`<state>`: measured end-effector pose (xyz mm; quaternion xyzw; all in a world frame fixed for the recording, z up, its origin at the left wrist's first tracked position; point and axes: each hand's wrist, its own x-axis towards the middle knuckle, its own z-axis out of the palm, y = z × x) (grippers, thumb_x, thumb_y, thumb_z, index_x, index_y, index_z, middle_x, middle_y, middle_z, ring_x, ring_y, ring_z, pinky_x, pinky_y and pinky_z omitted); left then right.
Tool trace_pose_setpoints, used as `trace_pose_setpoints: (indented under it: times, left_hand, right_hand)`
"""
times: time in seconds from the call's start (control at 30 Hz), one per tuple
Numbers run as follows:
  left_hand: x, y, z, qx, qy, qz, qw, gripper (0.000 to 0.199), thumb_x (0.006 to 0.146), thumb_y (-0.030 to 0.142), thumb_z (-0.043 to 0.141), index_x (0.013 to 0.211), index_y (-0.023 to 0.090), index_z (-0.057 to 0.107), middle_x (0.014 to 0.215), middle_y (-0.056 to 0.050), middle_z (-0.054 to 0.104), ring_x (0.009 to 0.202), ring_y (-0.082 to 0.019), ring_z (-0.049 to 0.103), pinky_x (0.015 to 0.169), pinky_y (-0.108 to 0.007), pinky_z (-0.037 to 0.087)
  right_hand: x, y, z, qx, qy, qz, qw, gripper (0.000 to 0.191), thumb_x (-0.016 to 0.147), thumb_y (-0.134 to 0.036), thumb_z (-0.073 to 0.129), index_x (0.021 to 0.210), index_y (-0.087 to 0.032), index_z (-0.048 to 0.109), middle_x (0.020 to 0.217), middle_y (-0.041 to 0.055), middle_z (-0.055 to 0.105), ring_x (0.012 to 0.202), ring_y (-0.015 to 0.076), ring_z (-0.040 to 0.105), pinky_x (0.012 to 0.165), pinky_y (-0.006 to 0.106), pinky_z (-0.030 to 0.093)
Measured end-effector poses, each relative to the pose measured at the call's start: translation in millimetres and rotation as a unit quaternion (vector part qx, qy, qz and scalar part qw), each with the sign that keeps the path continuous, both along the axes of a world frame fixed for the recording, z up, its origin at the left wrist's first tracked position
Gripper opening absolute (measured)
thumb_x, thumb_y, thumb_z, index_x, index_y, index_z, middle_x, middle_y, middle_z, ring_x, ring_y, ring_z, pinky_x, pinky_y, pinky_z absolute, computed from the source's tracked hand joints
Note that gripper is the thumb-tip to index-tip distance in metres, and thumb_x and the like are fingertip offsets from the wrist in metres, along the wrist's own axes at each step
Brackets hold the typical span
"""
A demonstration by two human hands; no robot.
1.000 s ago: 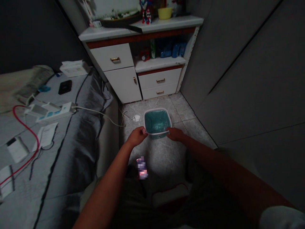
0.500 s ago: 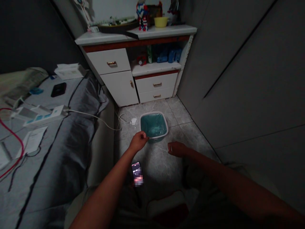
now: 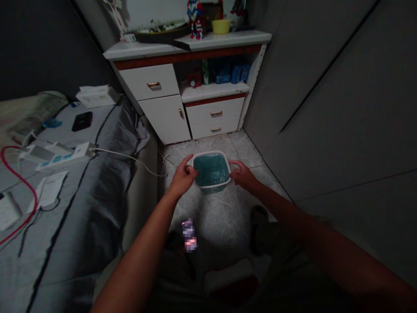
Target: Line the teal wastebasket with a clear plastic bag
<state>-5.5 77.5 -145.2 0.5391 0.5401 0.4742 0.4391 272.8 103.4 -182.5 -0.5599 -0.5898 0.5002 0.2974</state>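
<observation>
the bin (image 3: 212, 190) stands upright on the floor (image 3: 224, 217), between the two hands: right of the left hand (image 3: 183, 175) and left of the right hand (image 3: 243, 174). neither hand is plainly the nearer; both are at its side edges. the bin's pale rim (image 3: 213, 152) is rounded and roughly square, with no clear long axis. clear liner (image 3: 208, 171) shows inside.

left hand: index finger raised apart from the thumb, other fingers curled; whether it pinches any liner cannot be told. right hand: index finger extended toward the rim, thumb lower; contact appears likely, grip cannot be confirmed. a phone (image 3: 189, 235) lies on the floor, on the body side of the left hand.
</observation>
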Motion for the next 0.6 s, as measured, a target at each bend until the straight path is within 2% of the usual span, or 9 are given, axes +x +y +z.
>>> trace_pose_setpoints:
  times: [0.1,0.2,0.27,0.3,0.33,0.4,0.47,0.53,0.6]
  left_hand:
    - [8.5,-13.4,65.1,0.128,-0.072,-0.034,0.989,0.098,0.079,0.019,0.079,0.167,0.029,0.036,0.073,0.008,0.056,0.063,-0.009,0.052,0.063,-0.021,0.044]
    - [21.9,-45.5,132.3,0.209,-0.096,-0.072,0.971,0.109,0.079,0.016,0.085,0.17,0.038,0.029,0.077,0.007,0.059,0.064,-0.009,0.054,0.061,-0.022,0.045]
    - [26.0,-61.7,161.0,0.24,-0.1,-0.08,0.962,0.109,0.082,0.016,0.086,0.169,0.047,0.027,0.084,0.006,0.063,0.065,-0.009,0.057,0.062,-0.023,0.047]
    - [24.9,-63.7,166.5,0.245,-0.094,-0.078,0.962,0.11,0.082,0.016,0.087,0.168,0.05,0.026,0.089,0.006,0.065,0.066,-0.01,0.059,0.063,-0.023,0.048]
    - [21.4,-60.4,165.1,0.245,-0.089,-0.074,0.963,0.113,0.081,0.016,0.087,0.167,0.053,0.025,0.092,0.006,0.066,0.068,-0.01,0.062,0.063,-0.023,0.049]
    - [8.4,-39.5,142.6,0.23,-0.083,-0.069,0.967,0.121,0.077,0.013,0.089,0.169,0.053,0.019,0.09,0.007,0.067,0.068,-0.011,0.064,0.062,-0.022,0.049]
    - [-9.1,-7.5,102.2,0.197,-0.094,-0.063,0.974,0.129,0.072,0.009,0.087,0.173,0.041,0.013,0.072,0.01,0.061,0.06,-0.008,0.057,0.057,-0.018,0.044]
    - [-25.8,22.3,60.4,0.118,-0.09,-0.019,0.989,0.124,0.072,0.006,0.081,0.173,0.033,0.015,0.064,0.013,0.057,0.053,-0.006,0.052,0.056,-0.017,0.042]
    - [-38.3,40.8,31.9,0.083,-0.088,0.003,0.993,0.118,0.074,0.004,0.076,0.173,0.03,0.018,0.065,0.014,0.058,0.053,-0.005,0.051,0.058,-0.017,0.042]
  right_hand:
    - [0.5,8.0,54.8,0.133,0.096,0.022,0.986,0.095,0.084,-0.029,0.07,0.168,-0.027,0.025,0.076,-0.0055,0.062,0.057,0.0131,0.055,0.055,0.025,0.051]
    - [0.5,-3.6,108.2,0.249,0.109,0.052,0.961,0.099,0.089,-0.029,0.069,0.172,-0.035,0.015,0.095,0.001,0.069,0.06,0.012,0.054,0.054,0.025,0.051]
    - [0.5,-12.1,130.4,0.301,0.09,0.051,0.948,0.098,0.092,-0.027,0.067,0.173,-0.039,0.014,0.104,0.0034,0.07,0.062,0.0119,0.054,0.054,0.025,0.051]
    - [0.9,-12.8,134.8,0.32,0.077,0.046,0.943,0.097,0.093,-0.027,0.066,0.173,-0.04,0.014,0.108,0.0043,0.069,0.064,0.012,0.055,0.054,0.024,0.051]
    - [1.9,-10.1,134.0,0.335,0.062,0.041,0.939,0.096,0.093,-0.026,0.065,0.174,-0.04,0.014,0.111,0.0051,0.069,0.066,0.0121,0.056,0.055,0.024,0.051]
    - [5.7,6.3,117.5,0.342,0.03,0.038,0.938,0.097,0.093,-0.024,0.065,0.174,-0.038,0.015,0.115,0.0059,0.069,0.068,0.0119,0.059,0.056,0.023,0.051]
    - [11.8,33.0,87.2,0.324,0.003,0.05,0.945,0.101,0.09,-0.024,0.067,0.175,-0.035,0.014,0.114,0.006,0.07,0.069,0.0116,0.061,0.055,0.021,0.049]
    - [18.4,60.8,54.7,0.296,-0.017,0.056,0.953,0.103,0.089,-0.027,0.069,0.175,-0.029,0.014,0.113,0.0066,0.071,0.068,0.0121,0.063,0.052,0.02,0.047]
    - [23.3,81.7,30.7,0.282,-0.026,0.052,0.958,0.105,0.089,-0.029,0.07,0.175,-0.026,0.011,0.113,0.0077,0.072,0.071,0.014,0.066,0.051,0.02,0.046]
